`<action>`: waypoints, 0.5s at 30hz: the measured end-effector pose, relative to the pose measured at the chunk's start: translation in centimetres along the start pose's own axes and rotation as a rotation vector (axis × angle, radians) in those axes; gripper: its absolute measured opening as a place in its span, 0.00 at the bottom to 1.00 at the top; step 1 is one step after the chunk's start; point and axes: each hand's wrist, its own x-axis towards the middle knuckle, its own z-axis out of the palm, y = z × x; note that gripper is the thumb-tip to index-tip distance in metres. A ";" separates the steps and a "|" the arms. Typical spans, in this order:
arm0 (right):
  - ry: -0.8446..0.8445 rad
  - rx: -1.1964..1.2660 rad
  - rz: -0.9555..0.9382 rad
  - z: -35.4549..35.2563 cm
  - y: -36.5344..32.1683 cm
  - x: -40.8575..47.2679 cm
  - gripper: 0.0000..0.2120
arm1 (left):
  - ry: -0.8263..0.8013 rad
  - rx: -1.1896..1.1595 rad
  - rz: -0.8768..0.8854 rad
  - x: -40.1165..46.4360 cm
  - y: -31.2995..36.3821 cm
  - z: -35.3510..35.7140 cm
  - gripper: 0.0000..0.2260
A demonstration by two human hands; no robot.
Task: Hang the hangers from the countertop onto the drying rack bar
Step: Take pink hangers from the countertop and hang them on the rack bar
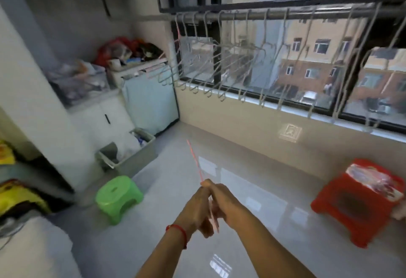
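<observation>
1. The left hand [198,208] and the right hand [222,204] are pressed close together in front of the body, both with fingers curled round a thin pink hanger [195,159]. The left wrist wears a red string bracelet [179,232].

2. The pink hanger is seen almost edge-on and blurred: one thin line rises from the hands up and to the left, and another short stretch shows below the knuckles. Which end carries the hook cannot be told.

3. The step in hand, as I judge it, is carrying one hanger toward the rack; it is well below the drying rack bar [274,15] and not yet on it.

4. The drying rack bar runs across the top of the window [307,62] and already bears a long row of pale wire hangers [219,58], packed closer at its left end, where one pink hanger hangs among them.

5. The next move calls for lifting the hanger high, turning its hook toward the bar, and finding a gap between the hooks already there; the spacing toward the right looks looser.

6. Under the hands is a glossy tiled floor [252,189], with a green stool [118,198] to the left and a red stool [360,203] to the right. The countertop itself I cannot pick out with certainty.
</observation>
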 end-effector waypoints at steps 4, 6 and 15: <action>-0.068 -0.021 -0.013 9.7 -5.0 4.3 0.32 | 0.035 -0.019 0.057 2.4 -1.4 -11.8 0.23; -0.091 -0.002 -0.036 13.3 -7.7 6.1 0.30 | 0.075 -0.062 0.088 3.7 -1.1 -16.3 0.20; -0.264 0.109 -0.162 21.1 -20.6 13.7 0.19 | 0.168 -0.175 0.197 11.4 4.0 -30.3 0.14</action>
